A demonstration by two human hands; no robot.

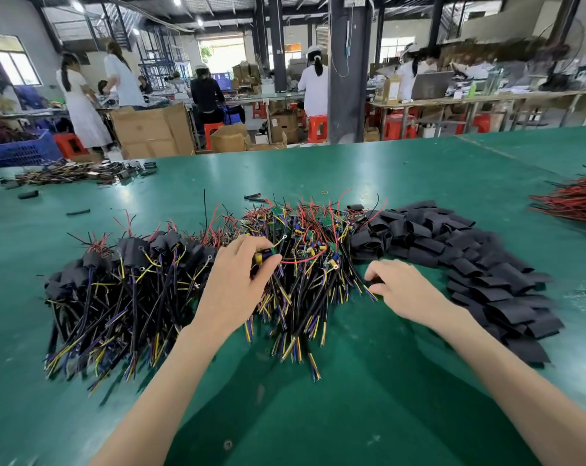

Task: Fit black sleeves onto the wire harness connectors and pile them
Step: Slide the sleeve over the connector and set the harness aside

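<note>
Left hand [238, 280], bare, rests on the near left edge of the central heap of bare wire harnesses [305, 243]. Its fingers and thumb curl round one harness connector [264, 257], a small board carrying a yellow cylinder and a blue part, with a thin red wire looping off to the right. Right hand [404, 289] sits just right of that heap's near edge, low over the smooth green table mat [318, 415]. Its thumb and curled fingers pinch a flat black sleeve [375, 282], mostly hidden by the fingers. The hands are apart, with the heap's cable tails between them.

The heap itself is a tangle of glossy black cables whose yellow and blue cores fan toward the person. Small green circuit boards and thin red leads bristle along its far side.

Touching the heap on its left lies the pile of sleeved harnesses [117, 274]: the same cables, their heads wrapped in matt black tubing. Against the heap's right side spreads the stock of loose black sleeves [479, 264], flattened matt tube pieces overlapping like shingles.

Well apart to the right of the heap lies a bundle of thin red wires [574, 201]. Far to the heap's left and beyond it is a low scatter of dark wires [73, 173].

Behind the heap, past the table, stand a blue plastic crate [19, 149], brown cardboard boxes [150, 129] and red plastic stools [317, 127], with people at benches.
</note>
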